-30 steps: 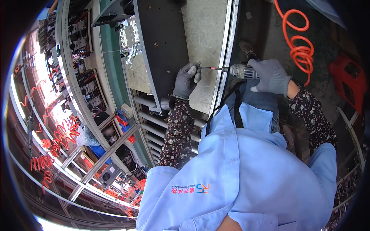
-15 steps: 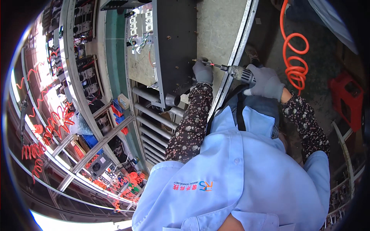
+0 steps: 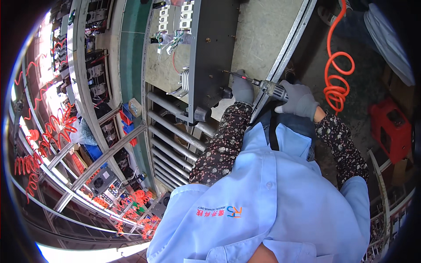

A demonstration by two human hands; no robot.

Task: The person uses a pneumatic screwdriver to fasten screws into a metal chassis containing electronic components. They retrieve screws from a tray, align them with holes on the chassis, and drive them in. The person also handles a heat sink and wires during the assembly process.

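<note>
My right hand, in a grey glove, is wrapped round the body of a grey and black power screwdriver. Its long bit points left, with the tip at the side of a dark metal panel. Several brass-coloured screws dot this panel. My left hand, gloved too, has its fingertips closed at the bit shaft, close to the panel; part of the fingers is hidden. Beyond the panel are white terminal blocks, wires and a ribbed white part. A black round foot sticks out from the panel's near end.
Metal rollers lie left of my left forearm. A metal rail runs under the screwdriver. At right hang an orange coiled hose and, lower, a red case. Another person's leg shows at upper right. Racks with bins stand left.
The panel and surroundings sit further right in the view. The screwdriver's tip has shifted slightly lower along the panel, and my left hand has moved right, along the bit.
</note>
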